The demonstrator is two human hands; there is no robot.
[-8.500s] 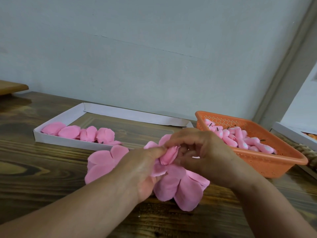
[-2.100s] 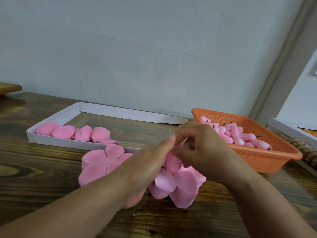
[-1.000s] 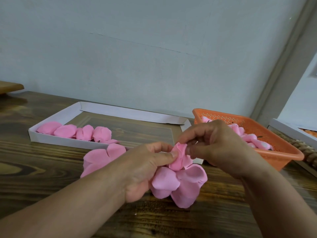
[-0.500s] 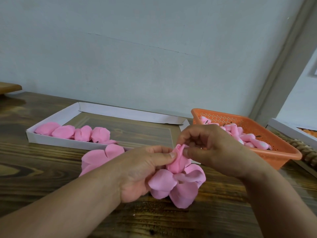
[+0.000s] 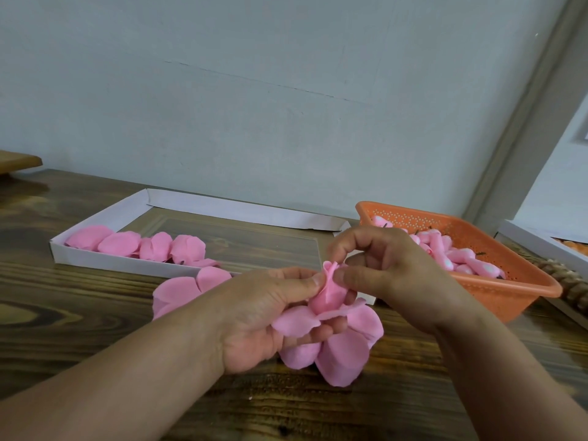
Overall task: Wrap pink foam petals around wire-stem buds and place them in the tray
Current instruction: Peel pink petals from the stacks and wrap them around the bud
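Note:
My left hand (image 5: 264,316) grips a pink foam flower (image 5: 337,332) above the table, thumb against a petal rolled up round the bud (image 5: 329,289); loose petals hang below. My right hand (image 5: 391,272) pinches the top of that rolled petal with thumb and forefinger. The wire stem is hidden by my fingers. A flat stack of pink petal pieces (image 5: 184,289) lies on the wood just left of my left hand. The white cardboard tray (image 5: 105,259) at back left holds several wrapped pink flowers (image 5: 140,245).
An orange plastic basket (image 5: 509,281) of pink foam buds stands at the right, behind my right hand. A second white tray (image 5: 541,246) and a brown rope-like object (image 5: 569,284) sit at the far right edge. The grey wall is close behind.
The inner petal has been rolled tighter round the bud. My right hand has shifted from behind the flower to pinching its tip, and the flower sits slightly higher than a second ago.

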